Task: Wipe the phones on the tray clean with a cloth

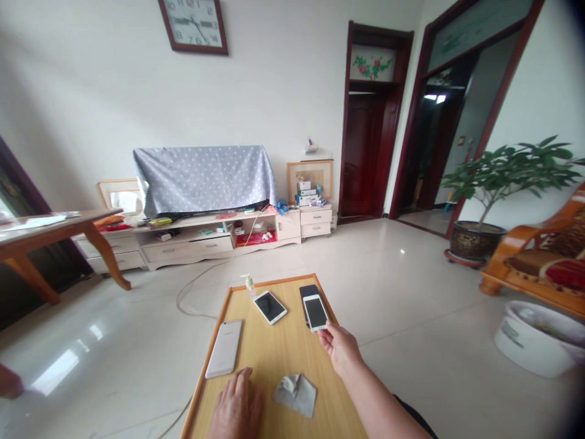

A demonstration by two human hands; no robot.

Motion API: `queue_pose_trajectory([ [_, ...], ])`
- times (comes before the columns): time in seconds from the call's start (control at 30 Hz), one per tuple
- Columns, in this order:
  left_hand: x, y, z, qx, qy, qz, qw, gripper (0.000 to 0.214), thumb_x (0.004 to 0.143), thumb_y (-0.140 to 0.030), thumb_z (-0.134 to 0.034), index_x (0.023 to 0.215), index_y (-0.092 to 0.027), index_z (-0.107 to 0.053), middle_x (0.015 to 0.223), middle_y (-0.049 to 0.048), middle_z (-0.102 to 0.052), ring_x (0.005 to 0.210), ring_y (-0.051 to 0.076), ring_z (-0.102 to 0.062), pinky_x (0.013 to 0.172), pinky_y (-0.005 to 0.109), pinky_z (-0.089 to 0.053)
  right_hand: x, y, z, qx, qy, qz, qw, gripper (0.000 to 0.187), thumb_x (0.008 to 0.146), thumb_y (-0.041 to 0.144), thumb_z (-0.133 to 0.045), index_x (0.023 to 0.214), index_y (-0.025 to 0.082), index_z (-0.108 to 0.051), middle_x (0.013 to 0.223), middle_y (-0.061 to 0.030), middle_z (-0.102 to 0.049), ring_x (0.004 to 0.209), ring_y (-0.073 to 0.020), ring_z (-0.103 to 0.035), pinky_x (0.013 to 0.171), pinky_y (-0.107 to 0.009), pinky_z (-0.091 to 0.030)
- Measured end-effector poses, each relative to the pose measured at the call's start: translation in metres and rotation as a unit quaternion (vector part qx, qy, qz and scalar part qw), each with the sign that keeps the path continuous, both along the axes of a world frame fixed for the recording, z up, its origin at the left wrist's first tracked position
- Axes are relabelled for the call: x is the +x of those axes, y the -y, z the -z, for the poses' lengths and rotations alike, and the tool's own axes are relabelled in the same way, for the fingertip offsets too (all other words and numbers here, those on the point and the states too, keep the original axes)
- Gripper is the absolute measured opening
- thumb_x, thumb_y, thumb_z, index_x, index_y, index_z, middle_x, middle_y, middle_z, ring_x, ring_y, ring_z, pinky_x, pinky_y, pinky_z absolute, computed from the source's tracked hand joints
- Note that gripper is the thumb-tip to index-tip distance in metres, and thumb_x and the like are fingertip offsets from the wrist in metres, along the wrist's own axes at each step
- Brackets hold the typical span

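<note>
The right hand grips the near end of a white rectangular smartphone with a black screen, which partly covers a dark-blue flat rectangular object at the light-wood bench's far right corner. The left hand lies palm down, fingers loosely extended and unclosed, between a silvery-white phone lying face down and a crumpled grey cloth. Farther off, a clear pump bottle stands beside another white, dark-screened phone.
</note>
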State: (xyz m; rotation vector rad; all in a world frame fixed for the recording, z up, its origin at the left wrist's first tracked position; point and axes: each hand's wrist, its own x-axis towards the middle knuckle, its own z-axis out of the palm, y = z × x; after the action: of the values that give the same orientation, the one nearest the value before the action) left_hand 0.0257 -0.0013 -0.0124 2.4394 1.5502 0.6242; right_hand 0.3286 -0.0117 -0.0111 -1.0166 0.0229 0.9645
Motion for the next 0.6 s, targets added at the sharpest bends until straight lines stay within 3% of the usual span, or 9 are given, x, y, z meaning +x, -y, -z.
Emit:
queue_pose_trajectory([
  [0.37, -0.001, -0.003, 0.006, -0.011, -0.010, 0.001, 1.000, 0.040, 0.096, -0.043, -0.042, 0.127, -0.022, -0.054, 0.131, 0.0117, -0.062, 0.123, 0.027, -0.058, 0.106, 0.045, -0.042, 0.001, -0.011, -0.007, 0.019, 0.012, 0.000, 1.000, 0.037, 0.063, 0.023, -0.089, 0.085, 0.017, -0.059, 0.077, -0.0051, -0.074, 0.084, -0.0190, -0.075, 0.076, -0.025, -0.062],
  [0.6, 0.001, -0.002, 0.001, -0.004, -0.008, 0.003, 1.000, 0.038, 0.094, -0.043, -0.045, 0.123, -0.022, -0.059, 0.129, 0.0115, -0.064, 0.121, 0.027, -0.060, 0.104, 0.043, -0.045, -0.002, -0.012, -0.011, 0.038, 0.016, 0.001, 0.999, 0.037, 0.063, 0.026, -0.087, 0.084, 0.020, -0.057, 0.082, -0.0041, -0.075, 0.094, -0.0206, -0.074, 0.082, -0.027, -0.062],
])
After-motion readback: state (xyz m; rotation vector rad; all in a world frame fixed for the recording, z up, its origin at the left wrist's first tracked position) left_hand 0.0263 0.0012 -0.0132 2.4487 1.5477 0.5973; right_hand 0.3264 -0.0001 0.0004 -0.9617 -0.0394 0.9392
